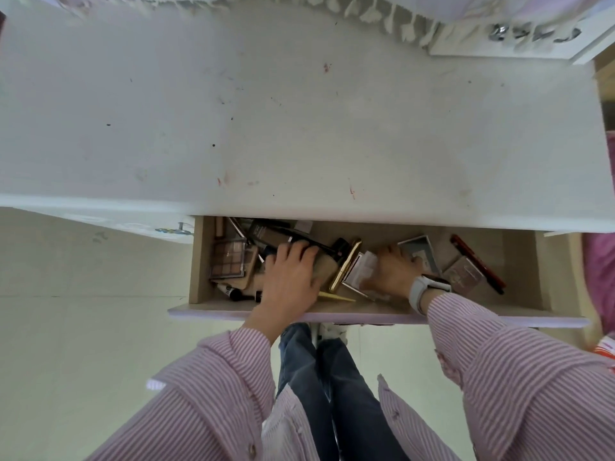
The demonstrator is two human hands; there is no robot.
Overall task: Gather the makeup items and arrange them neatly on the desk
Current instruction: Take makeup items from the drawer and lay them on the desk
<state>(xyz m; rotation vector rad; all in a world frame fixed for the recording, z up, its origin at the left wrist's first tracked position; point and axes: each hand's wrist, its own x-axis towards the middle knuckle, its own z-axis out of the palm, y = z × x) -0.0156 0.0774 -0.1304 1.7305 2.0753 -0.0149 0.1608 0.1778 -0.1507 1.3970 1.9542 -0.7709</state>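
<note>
both hands reached into the open wooden drawer (519,257). the left hand (290,276) curled over a long black makeup tube (283,235), its axis running crosswise under the fingers. the right hand (392,272) rested on a clear square compact (361,269); its grip could not be told.

I see the makeup jumbled in the open drawer (196,261): an eyeshadow palette (229,257) at nine o'clock, a gold tube (346,264) tilted mid-drawer, a red pencil (476,261) slanting at three o'clock.
</note>
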